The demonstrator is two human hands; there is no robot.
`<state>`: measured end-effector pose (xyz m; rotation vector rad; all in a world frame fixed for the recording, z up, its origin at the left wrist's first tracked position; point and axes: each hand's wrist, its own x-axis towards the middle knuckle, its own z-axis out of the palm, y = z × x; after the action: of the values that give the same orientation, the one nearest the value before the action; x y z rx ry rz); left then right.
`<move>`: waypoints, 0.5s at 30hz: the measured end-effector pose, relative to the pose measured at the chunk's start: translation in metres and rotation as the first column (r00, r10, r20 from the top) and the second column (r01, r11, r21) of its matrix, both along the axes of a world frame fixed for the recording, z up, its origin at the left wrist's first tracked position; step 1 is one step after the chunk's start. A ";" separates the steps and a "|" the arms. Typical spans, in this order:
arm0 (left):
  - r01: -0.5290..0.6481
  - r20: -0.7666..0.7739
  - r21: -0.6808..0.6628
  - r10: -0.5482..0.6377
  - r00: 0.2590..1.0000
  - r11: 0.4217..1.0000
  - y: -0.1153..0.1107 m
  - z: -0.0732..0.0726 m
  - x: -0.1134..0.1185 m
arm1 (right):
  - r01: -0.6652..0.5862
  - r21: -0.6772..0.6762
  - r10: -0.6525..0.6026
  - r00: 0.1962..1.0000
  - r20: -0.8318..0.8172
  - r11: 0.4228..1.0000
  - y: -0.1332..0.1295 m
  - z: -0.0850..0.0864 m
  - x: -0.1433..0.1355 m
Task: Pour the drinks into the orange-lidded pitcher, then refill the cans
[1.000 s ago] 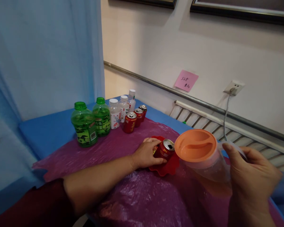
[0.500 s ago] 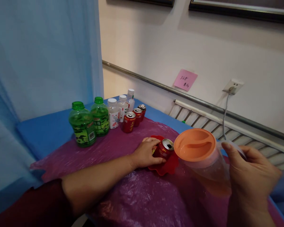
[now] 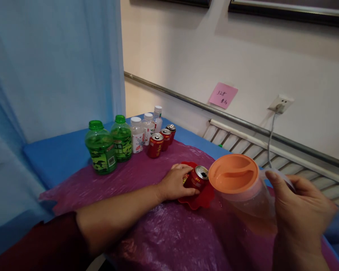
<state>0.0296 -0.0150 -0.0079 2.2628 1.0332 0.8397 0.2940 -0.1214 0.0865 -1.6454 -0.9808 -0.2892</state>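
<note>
only the view itself has moved since half a second ago: the whole scene sits a touch further right, while my hands, the can and the jug keep the same places relative to one another.

the red can (image 3: 196, 182) is in my left hand (image 3: 177, 183), my thumb along its near side and my fingers around its far side, so the hand is clamped on it. its opened top shows beyond my fingertips, on the right. beneath it is a scalloped red mat (image 3: 197, 203).

the jug (image 3: 251, 205) is just right of the can, the edge of its orange lid (image 3: 234, 174) close by the can's top; i can't tell whether they touch. my right hand (image 3: 301, 205) is closed around the jug's handle, and brownish liquid shows low inside.

under all this spreads a purple plastic sheet (image 3: 183, 237). further off stand three more cans (image 3: 156, 146), three white-capped bottles (image 3: 137, 137) and two green bottles (image 3: 101, 150). behind, a pink note (image 3: 223, 95) is on the wall above the radiator (image 3: 237, 145).
</note>
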 end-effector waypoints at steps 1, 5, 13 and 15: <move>-0.001 0.001 0.000 0.001 1.000 1.000 0.000 0.000 0.000 | 0.007 0.003 -0.007 1.000 -0.007 1.000 0.000 0.000 0.000; 0.000 0.006 0.002 0.000 1.000 1.000 0.000 -0.001 0.000 | 0.019 0.009 -0.019 1.000 -0.024 1.000 0.001 0.000 0.000; 0.004 -0.003 0.007 -0.004 1.000 1.000 0.001 -0.001 0.000 | 0.038 -0.024 -0.037 0.999 0.009 0.999 0.000 0.000 0.000; -0.002 -0.007 0.003 0.002 1.000 1.000 0.000 -0.001 0.000 | 0.046 -0.033 -0.046 0.999 -0.007 0.998 0.000 0.001 0.000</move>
<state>0.0297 -0.0146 -0.0086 2.2689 1.0379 0.8355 0.2940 -0.1212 0.0871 -1.6996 -0.9476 -0.2986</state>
